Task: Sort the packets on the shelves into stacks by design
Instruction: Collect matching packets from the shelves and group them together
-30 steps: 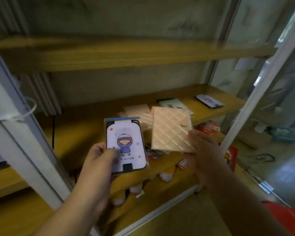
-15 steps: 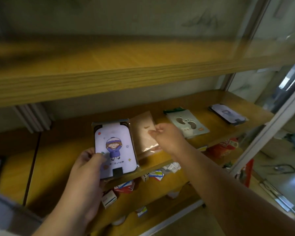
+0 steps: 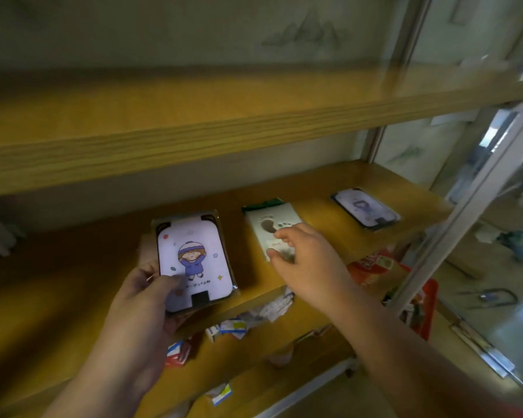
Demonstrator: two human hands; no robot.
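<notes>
Your left hand (image 3: pixel 139 300), lower left of the frame, holds a cartoon-child packet (image 3: pixel 194 260) up in front of the middle shelf (image 3: pixel 73 282); the thumb presses its face and the fingers curl behind, so that grip is closed round it. A pale packet edge (image 3: pixel 145 245) shows just behind its left side. The shelf is yellow wood, blurred at the left, with a second wooden shelf (image 3: pixel 194 140) crossing the frame above it and a pale wall (image 3: pixel 194 34) behind.

Just right of centre, your right hand (image 3: pixel 308 260) reaches over a white footprint packet (image 3: pixel 269 221) lying flat on the middle shelf; the fingers are spread and only loosely bent, their tips at or just above the packet, holding nothing. Whether they touch it you cannot tell.

Farther right on the same shelf lies another cartoon-child packet (image 3: pixel 366 209), well apart from the footprint one. Below, a lower shelf (image 3: pixel 269 336) carries small blue-and-white wrappers (image 3: pixel 233 325) and a red bag (image 3: pixel 378 267). A white frame post (image 3: pixel 465 203) slants along the right side.
</notes>
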